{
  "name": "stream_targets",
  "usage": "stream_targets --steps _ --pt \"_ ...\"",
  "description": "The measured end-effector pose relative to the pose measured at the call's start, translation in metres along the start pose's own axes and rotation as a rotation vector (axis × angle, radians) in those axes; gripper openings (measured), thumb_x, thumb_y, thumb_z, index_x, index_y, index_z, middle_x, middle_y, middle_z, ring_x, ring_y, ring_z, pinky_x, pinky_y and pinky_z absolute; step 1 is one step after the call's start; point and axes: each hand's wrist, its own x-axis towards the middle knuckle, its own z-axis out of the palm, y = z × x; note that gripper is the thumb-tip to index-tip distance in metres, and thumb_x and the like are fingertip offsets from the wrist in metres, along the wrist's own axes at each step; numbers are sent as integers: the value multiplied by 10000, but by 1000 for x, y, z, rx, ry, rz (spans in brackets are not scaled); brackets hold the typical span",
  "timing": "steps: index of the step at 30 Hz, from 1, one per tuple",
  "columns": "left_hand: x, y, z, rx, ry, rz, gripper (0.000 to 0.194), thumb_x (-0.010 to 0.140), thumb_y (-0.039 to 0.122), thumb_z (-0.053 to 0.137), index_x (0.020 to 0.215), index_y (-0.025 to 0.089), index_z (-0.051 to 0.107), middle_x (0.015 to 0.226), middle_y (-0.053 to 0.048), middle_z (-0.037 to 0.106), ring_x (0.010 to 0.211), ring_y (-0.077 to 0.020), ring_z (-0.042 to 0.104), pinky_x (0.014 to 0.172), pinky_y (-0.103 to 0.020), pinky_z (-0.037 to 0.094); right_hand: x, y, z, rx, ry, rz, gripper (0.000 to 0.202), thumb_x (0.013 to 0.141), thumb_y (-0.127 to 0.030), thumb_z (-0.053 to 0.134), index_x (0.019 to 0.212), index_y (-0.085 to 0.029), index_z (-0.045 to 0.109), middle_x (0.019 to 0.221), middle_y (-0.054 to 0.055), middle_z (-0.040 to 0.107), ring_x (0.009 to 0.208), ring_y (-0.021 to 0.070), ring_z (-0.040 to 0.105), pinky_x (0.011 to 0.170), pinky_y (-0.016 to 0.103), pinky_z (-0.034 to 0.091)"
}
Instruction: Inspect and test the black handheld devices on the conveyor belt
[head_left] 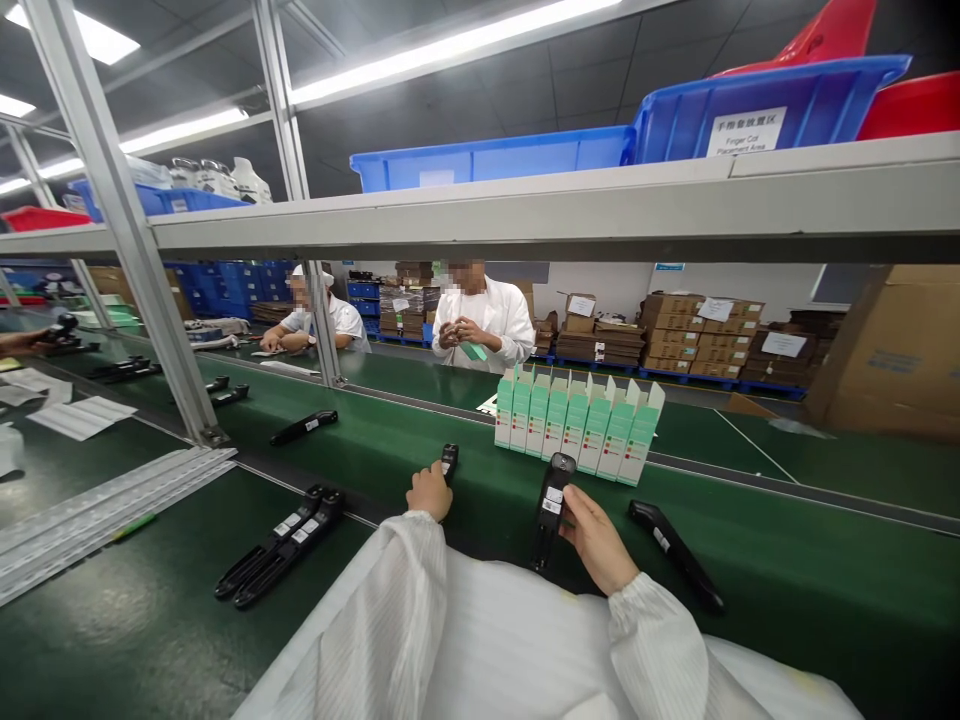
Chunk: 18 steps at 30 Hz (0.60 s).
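Observation:
My right hand (598,535) grips a black handheld device (553,505) with white labels, held upright above the green belt. My left hand (430,491) is closed at a smaller-looking black device (449,462), whose top sticks out past the fingers. To the right of my right hand, another black device (675,555) lies slanted on the belt. Two labelled black devices (281,545) lie side by side at the left, and one more (304,427) is farther up the belt. Behind my hands stands a row of green and white boxes (574,425) with open top flaps.
A metal post (139,220) rises at the left. Overhead runs a white shelf (480,222) with blue bins (765,110). White strips (97,510) lie at the lower left. Two people in white work across the table; another person's hand shows at far left.

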Motion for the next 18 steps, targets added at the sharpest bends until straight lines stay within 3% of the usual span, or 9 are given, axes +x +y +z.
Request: stream_targets --steps 4,8,10,14,18 --pt "-11 11 13 -195 -156 -21 336 750 163 395 1069 159 499 1040 -120 583 968 -207 550 659 -263 443 1 3 -4 -15 -26 77 396 692 -539 592 894 -198 608 903 67 688 800 203 631 692 297 453" --pt "-31 24 29 -777 -491 -164 291 780 201 326 932 114 559 911 -97 608 696 -120 574 433 -172 367 9 14 -15 -174 61 183 417 709 -584 520 833 -189 570 808 69 691 631 192 640 543 279 436" --pt "-42 30 38 -1036 -628 -278 288 801 287 367 911 107 563 846 -80 602 601 -100 545 364 -153 296 15 19 -23 -356 92 152 403 735 -574 467 778 -184 559 768 61 680 581 173 620 534 279 437" --pt "-60 38 51 -1103 -731 -327 406 805 474 425 946 121 570 749 -47 587 526 -90 516 331 -148 247 27 26 -39 -689 136 5 291 712 -447 506 837 -194 577 824 52 667 732 200 619 688 318 455" --pt "-71 43 57 -1128 -766 -299 432 809 479 407 957 111 577 759 -61 593 541 -96 521 339 -154 253 33 32 -50 -829 220 -84 350 644 -300 559 982 -211 581 988 82 621 949 269 559 862 392 375"
